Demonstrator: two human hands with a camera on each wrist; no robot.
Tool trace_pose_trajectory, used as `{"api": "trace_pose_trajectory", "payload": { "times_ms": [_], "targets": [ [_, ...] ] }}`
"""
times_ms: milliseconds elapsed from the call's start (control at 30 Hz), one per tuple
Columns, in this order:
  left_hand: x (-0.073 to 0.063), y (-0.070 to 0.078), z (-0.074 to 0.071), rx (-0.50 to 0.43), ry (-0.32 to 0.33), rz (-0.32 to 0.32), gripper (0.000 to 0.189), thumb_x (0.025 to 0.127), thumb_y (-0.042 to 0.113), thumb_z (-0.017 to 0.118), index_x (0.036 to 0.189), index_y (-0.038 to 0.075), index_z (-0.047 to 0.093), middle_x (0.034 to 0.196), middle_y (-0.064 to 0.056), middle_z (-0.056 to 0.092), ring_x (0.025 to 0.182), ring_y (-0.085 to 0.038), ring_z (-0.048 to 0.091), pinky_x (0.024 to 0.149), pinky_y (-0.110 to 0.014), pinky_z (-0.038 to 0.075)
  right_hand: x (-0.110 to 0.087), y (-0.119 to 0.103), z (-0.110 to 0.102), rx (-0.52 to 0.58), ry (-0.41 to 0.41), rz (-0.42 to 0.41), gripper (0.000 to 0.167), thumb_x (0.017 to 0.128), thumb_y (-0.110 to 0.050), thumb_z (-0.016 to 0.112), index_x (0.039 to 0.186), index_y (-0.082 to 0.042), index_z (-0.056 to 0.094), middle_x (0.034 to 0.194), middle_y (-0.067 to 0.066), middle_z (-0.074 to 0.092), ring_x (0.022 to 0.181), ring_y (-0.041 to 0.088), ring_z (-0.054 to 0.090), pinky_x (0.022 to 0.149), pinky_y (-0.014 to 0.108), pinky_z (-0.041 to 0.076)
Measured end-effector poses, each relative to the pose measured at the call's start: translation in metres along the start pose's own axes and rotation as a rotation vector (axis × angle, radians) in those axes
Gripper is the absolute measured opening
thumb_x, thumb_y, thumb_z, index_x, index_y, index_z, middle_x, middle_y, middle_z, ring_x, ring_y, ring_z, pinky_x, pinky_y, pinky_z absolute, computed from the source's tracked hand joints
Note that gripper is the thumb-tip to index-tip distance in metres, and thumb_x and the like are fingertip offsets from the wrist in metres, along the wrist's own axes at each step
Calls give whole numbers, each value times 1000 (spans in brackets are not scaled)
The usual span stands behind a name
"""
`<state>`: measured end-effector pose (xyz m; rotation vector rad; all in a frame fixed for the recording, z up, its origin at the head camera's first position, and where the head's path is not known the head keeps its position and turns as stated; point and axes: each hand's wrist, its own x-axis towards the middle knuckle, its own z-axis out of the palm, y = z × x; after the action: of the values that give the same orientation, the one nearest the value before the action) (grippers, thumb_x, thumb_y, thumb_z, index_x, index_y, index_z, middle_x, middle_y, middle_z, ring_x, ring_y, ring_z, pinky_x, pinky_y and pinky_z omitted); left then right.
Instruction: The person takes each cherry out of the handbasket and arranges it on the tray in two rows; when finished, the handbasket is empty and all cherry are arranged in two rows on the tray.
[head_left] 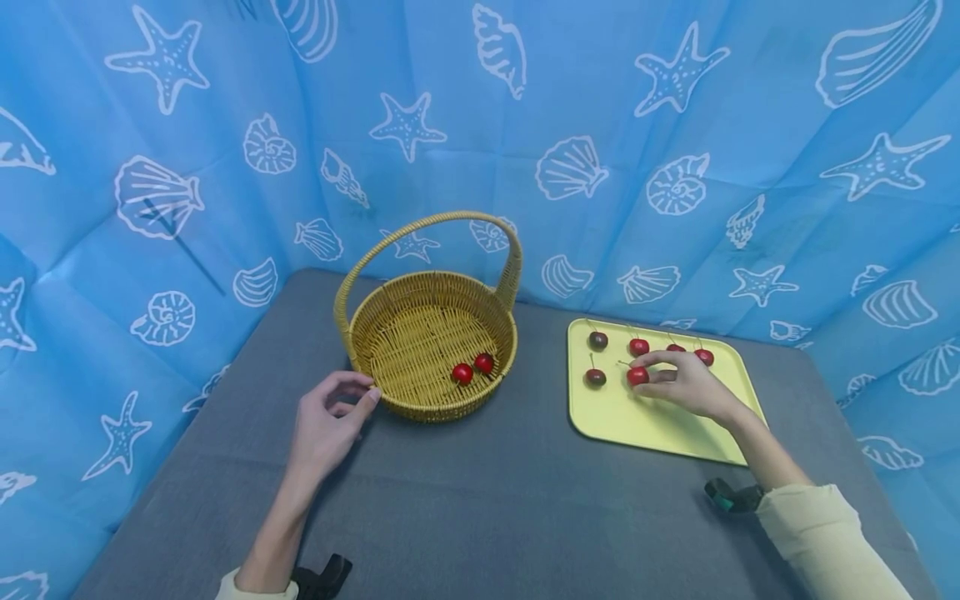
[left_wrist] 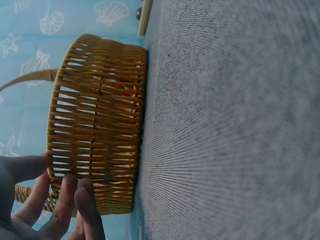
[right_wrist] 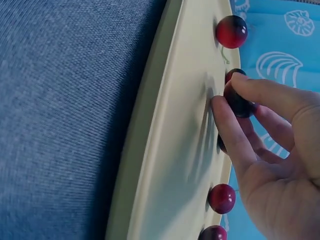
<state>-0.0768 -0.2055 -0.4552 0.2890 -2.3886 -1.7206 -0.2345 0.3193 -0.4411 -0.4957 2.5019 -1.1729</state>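
A round woven wicker basket [head_left: 420, 333] with a tall arched handle stands at the middle left. My left hand [head_left: 326, 425] pinches its near left rim between thumb and fingers, seen close up in the left wrist view. Two red cherries [head_left: 462, 374] lie inside the basket, toward its right side. Over the pale yellow tray [head_left: 600, 421], my right hand [head_left: 693, 387] pinches a cherry [head_left: 637, 376] with thumb and fingertips. In the right wrist view this cherry [right_wrist: 240, 102] looks dark. Several more cherries [head_left: 596, 377], dark and bright red, with stems, rest on the tray's far half.
A grey cloth [head_left: 495, 500] covers the table under the basket and tray. Behind and at the sides hangs a blue curtain [head_left: 465, 183] printed with white shells and starfish. Black straps [head_left: 322, 577] are on both wrists.
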Motion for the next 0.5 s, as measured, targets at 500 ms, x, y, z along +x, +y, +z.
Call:
{"api": "trace_pose_trajectory", "payload": {
  "times_ms": [500],
  "targets": [
    [0,-1,1,9,15,17,25,102,22,79,122,7,73,112,-19,75,73,-24,75,59,-34,61,-1,4,5,-218,64,-81,34,95,-16,85,123,0,73,116,17,78,103,24,75,86,22,61]
  ]
}}
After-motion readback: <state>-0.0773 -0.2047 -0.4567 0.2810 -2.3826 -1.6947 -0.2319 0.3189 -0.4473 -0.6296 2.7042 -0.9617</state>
